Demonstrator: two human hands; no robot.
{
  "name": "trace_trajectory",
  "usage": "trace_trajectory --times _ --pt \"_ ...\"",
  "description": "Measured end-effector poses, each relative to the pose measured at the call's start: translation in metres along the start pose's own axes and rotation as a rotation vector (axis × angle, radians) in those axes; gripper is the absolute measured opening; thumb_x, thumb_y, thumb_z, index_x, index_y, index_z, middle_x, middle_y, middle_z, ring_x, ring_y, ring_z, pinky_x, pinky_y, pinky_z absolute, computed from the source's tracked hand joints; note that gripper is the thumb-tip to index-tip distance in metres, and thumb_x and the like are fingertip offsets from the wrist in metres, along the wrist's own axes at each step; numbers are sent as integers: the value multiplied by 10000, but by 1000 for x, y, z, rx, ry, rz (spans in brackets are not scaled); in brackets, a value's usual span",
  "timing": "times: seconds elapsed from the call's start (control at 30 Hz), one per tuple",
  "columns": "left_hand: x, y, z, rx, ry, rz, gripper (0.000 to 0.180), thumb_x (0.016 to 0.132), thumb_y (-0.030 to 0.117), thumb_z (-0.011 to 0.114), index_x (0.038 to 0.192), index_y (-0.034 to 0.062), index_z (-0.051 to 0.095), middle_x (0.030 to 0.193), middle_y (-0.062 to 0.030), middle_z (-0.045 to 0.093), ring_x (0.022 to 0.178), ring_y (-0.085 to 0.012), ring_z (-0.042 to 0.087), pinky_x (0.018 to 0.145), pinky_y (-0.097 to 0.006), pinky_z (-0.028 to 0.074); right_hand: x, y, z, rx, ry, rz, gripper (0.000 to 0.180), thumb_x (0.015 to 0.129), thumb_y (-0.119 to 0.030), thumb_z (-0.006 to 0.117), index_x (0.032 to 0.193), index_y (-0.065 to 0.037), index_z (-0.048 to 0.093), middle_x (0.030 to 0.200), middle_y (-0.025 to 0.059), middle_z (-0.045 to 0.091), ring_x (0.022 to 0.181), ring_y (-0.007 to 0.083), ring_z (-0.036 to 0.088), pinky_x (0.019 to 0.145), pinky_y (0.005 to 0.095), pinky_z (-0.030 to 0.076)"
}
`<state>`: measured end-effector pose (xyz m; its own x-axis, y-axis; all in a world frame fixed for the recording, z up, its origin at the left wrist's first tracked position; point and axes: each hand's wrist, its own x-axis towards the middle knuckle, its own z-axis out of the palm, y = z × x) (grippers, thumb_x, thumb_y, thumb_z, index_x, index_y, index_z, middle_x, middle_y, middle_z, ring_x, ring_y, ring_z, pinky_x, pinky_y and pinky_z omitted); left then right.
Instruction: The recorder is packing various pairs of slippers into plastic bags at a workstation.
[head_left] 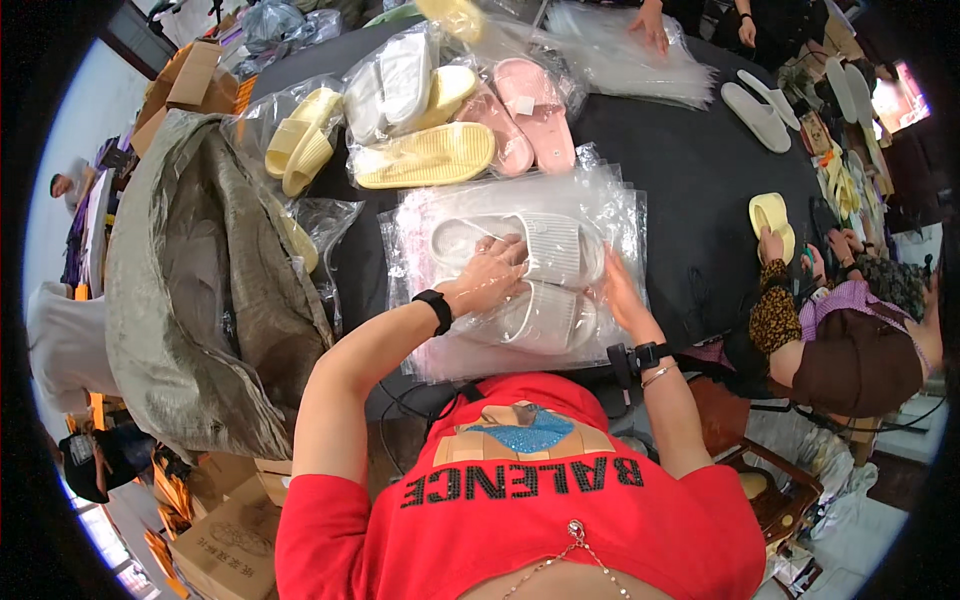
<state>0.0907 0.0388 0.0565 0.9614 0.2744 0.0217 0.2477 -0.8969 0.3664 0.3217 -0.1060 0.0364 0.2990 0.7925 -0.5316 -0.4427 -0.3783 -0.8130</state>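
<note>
Head view: white slippers (553,250) between left hand (490,272) and right hand (624,295), over stacked clear bags (415,355).
From where I stand, left fingers half-curl at the farther slipper's strap, grip indeterminable; right hand open, fingers extended beside the toe ends. Pink slippers (541,125) beyond both.

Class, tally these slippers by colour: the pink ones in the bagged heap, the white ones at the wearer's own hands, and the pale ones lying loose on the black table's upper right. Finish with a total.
Pink slippers: 2
White slippers: 2
Pale slippers: 2
Total: 6
</note>
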Motion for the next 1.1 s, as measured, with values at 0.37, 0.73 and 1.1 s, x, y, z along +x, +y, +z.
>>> trace_trajectory --times 0.37,0.73,1.1 --pt "9 10 6 131 -41 -144 322 804 313 548 1002 72 625 1210 -109 496 1202 -284 371 970 -508 265 -29 35 -19 -236 156 -67 193 901 -217 520 1023 -69 533 871 7 573 742 82 543 617 234 463" --pt "-80 -52 -18 66 278 -387 328 694 69 520 1015 68 588 1093 -101 554 1139 -279 439 944 -456 306 -22 35 -45 -452 459 -269 153 873 -166 552 942 -32 526 703 19 555 599 88 503 552 234 405" --pt "-123 -86 -120 -819 967 -678 264 857 84 512 1089 -29 566 1041 -88 610 954 -190 549 815 -295 425 -27 13 -42 -655 472 -288 289 843 -163 585 1096 -58 493 686 41 583 639 131 554 602 277 439"
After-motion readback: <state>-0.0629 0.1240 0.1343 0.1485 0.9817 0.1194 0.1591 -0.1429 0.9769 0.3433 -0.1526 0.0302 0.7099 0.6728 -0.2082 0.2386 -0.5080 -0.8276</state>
